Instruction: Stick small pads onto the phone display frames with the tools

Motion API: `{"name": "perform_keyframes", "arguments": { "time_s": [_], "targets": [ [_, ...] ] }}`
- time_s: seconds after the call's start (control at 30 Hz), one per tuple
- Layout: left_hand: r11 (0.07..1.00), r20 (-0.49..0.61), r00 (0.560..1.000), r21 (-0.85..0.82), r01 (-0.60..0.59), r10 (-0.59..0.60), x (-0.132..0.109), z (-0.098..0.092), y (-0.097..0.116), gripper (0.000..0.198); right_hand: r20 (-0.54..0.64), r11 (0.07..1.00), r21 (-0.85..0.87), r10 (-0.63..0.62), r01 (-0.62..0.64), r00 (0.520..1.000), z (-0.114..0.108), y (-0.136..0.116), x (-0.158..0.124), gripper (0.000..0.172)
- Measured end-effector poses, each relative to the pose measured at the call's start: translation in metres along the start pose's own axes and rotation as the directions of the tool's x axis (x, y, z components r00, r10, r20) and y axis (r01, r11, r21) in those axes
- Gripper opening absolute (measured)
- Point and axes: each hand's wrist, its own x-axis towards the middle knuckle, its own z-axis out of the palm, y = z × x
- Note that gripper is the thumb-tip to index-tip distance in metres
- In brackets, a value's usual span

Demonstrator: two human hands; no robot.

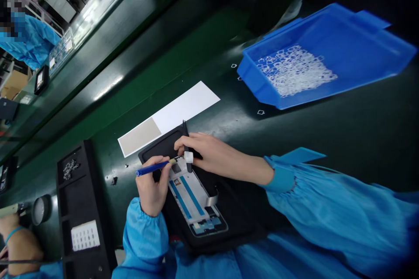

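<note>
While the dark green table [327,139] carries the blue parts bin [353,48], an opened phone frame [193,200] is braced in a black fixture [157,146] by the right hand [212,157], which pinches a small white piece [188,157]. A blue pen-like tool [153,168] is gripped in the left hand [152,189], tip at the frame's top edge.

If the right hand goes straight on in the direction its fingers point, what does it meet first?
Probably the tip of the blue pen in the left hand; the right hand points at it, already nearly touching.

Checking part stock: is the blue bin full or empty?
Partly filled. The blue bin holds a shallow pile of small clear parts at its lower end; the rest of its floor is bare.
</note>
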Motion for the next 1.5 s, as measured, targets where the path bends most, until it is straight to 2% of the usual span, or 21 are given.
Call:
{"name": "perform_keyframes", "arguments": {
  "time_s": [0.4, 0.6, 0.9, 1.17, 1.23, 1.3, 1.4, 1.43, 1.47, 1.5],
  "targets": [
    [0.999, 0.017, 0.999, 0.028, -0.045, 0.044, 0.006, 0.0, 0.004, 0.013, 0.002, 1.0, -0.021, 0.008, -0.008, 1.0, 0.002, 0.002, -0.001, 0.031],
    [0.991, 0.084, 0.989, 0.059, -0.123, 0.118, 0.009, 0.0, 0.011, 0.007, -0.007, 1.0, -0.012, -0.012, 0.012, 1.0, 0.002, 0.002, -0.002, 0.034],
    [0.984, 0.123, 0.98, 0.061, -0.167, 0.159, 0.007, 0.001, 0.014, 0.007, -0.015, 0.999, -0.024, -0.047, 0.046, 0.999, 0.003, 0.003, -0.003, 0.032],
    [0.995, 0.132, 0.986, -0.032, -0.094, 0.098, 0.005, 0.003, 0.013, 0.004, -0.04, 0.997, -0.063, -0.054, 0.051, 0.998, 0.009, 0.006, -0.004, 0.034],
    [0.996, 0.086, 0.993, -0.06, -0.073, 0.078, 0.004, 0.005, 0.012, 0.001, -0.055, 0.994, -0.098, -0.054, 0.048, 0.997, 0.011, 0.006, -0.004, 0.036],
    [0.994, -0.028, 0.999, -0.105, -0.027, 0.024, 0.004, 0.007, 0.01, 0.004, -0.058, 0.989, -0.139, -0.055, 0.047, 0.997, 0.011, 0.005, -0.004, 0.038],
    [0.967, -0.266, 0.962, -0.255, -0.004, -0.066, 0.004, 0.002, 0.008, 0.004, -0.043, 0.985, -0.166, -0.051, 0.043, 0.998, 0.011, 0.004, -0.003, 0.042],
    [0.961, -0.307, 0.949, -0.277, -0.02, -0.069, 0.004, -0.001, 0.007, 0.005, -0.037, 0.986, -0.162, -0.048, 0.042, 0.998, 0.011, 0.004, -0.002, 0.042],
    [0.965, -0.308, 0.95, -0.26, -0.035, -0.049, 0.003, -0.005, 0.006, 0.009, -0.031, 0.988, -0.153, -0.043, 0.038, 0.999, 0.011, 0.005, -0.002, 0.042],
    [0.978, -0.261, 0.965, -0.204, -0.045, -0.01, 0.001, -0.009, 0.006, 0.013, -0.027, 0.989, -0.141, -0.036, 0.031, 0.999, 0.011, 0.005, -0.002, 0.042]
  ]
}}
